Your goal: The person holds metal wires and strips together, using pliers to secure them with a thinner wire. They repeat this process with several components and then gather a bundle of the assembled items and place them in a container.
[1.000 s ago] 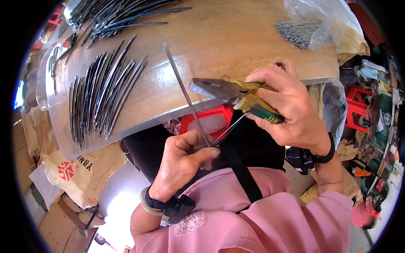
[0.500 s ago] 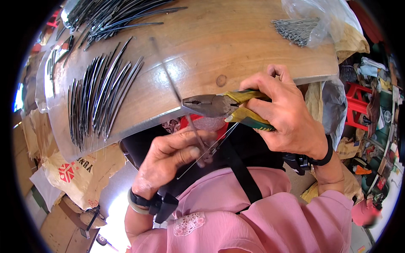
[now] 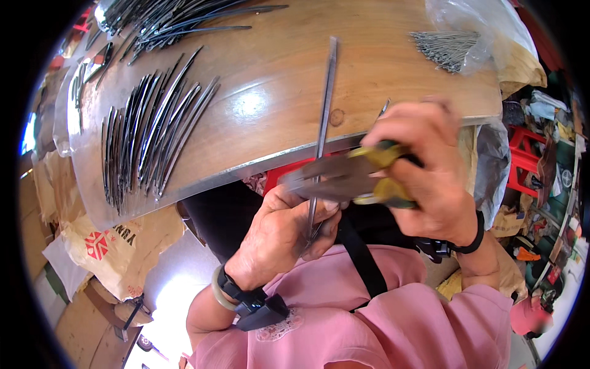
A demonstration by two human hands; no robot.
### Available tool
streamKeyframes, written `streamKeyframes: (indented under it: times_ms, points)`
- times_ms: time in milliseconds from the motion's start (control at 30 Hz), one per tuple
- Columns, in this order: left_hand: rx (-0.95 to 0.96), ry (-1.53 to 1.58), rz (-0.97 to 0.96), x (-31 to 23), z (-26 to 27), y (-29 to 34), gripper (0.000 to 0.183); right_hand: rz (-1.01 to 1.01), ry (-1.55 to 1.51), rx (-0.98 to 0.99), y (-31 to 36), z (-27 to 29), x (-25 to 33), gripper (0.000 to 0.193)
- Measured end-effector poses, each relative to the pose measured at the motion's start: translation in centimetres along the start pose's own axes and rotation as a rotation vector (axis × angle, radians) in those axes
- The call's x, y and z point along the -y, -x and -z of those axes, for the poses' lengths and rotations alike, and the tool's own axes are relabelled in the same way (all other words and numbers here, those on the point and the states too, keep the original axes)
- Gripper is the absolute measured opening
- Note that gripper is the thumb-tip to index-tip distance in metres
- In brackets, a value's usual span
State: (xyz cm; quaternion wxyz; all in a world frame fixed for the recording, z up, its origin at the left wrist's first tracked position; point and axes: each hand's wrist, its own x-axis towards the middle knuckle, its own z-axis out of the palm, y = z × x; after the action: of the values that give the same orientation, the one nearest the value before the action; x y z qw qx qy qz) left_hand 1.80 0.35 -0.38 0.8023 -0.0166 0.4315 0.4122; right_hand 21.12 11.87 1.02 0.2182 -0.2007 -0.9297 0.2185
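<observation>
My left hand [image 3: 279,237] is closed around the lower end of a long, narrow dark metal strip [image 3: 324,111]. The strip points away from me, over the table's near edge. My right hand [image 3: 430,163] grips combination pliers [image 3: 353,175] with yellow and green handles, blurred by motion. The jaws lie across the strip just above my left fingers; whether they bite on it cannot be told. A short dark tip [image 3: 385,107] shows beside my right knuckles, its other end hidden.
Many dark strips lie in a row [image 3: 153,129] on the left of the wooden table [image 3: 276,74], with a bigger heap [image 3: 160,24] behind. A bundle of thin grey wire pieces [image 3: 445,49] rests in clear plastic at the far right. A red stool [image 3: 525,157] stands right.
The strip has swung from leaning left to nearly upright and shifted right. My left hand has moved right, closer to the pliers. The pliers are lower, now crossing over the strip.
</observation>
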Motion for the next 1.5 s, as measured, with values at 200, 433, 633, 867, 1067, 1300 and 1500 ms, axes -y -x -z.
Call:
streamKeyframes:
  times_ms: [200, 433, 633, 867, 1067, 1300, 1500]
  points:
    - [-0.019, -0.032, -0.386, 1.0, 0.2, 0.1, 0.017, -0.284, -0.235, 0.058, 2.8, 0.7, -0.1, 0.043]
    - [-0.098, -0.282, -0.624, 1.8, -0.3, 1.0, 0.013, -0.34, -0.508, 0.186, 3.0, 0.0, 1.2, 0.039]
    - [-0.119, -0.36, -0.672, 1.7, 0.3, 0.7, 0.013, -0.259, -0.407, 0.278, 2.6, -0.3, 1.4, 0.035]
    - [-0.213, -0.382, -0.709, 1.5, 2.2, 0.4, 0.011, -0.064, -0.212, 0.244, 2.2, -2.6, 0.6, 0.029]
    - [-0.245, -0.226, -0.731, -1.3, 2.4, 1.3, 0.007, 0.012, -0.3, 0.237, -2.1, -1.2, -0.8, 0.029]
    - [-0.738, -0.609, -0.989, -3.4, 7.8, 5.5, 0.009, -0.083, 0.298, 0.0, -2.8, 3.8, -8.7, 0.031]
    - [-0.905, -1.521, -1.159, -8.2, 8.9, 6.1, 0.026, 0.094, 0.618, 0.087, -3.4, 4.8, -11.4, 0.025]
